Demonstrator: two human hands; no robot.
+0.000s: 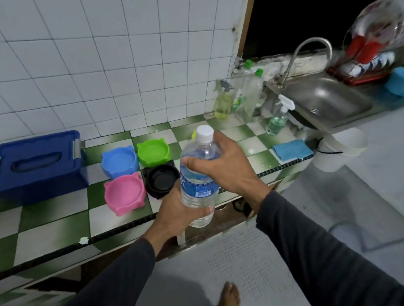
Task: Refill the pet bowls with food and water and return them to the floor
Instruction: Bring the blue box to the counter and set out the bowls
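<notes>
Not much to read here tbh. The only print is on the water bottle [198, 176]: a blue label [195, 184] with some white lettering and a small barcode patch at its lower edge, all too blurry to make out. No brand or numbers legible anywhere else.

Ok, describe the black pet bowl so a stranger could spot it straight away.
On the green-and-white checked counter, right of the blue lidded box, four cat-eared bowls sit in a square. The black bowl is the near-right one, just behind the held water bottle. It alone is dark; the others are blue, green and pink.
</notes>
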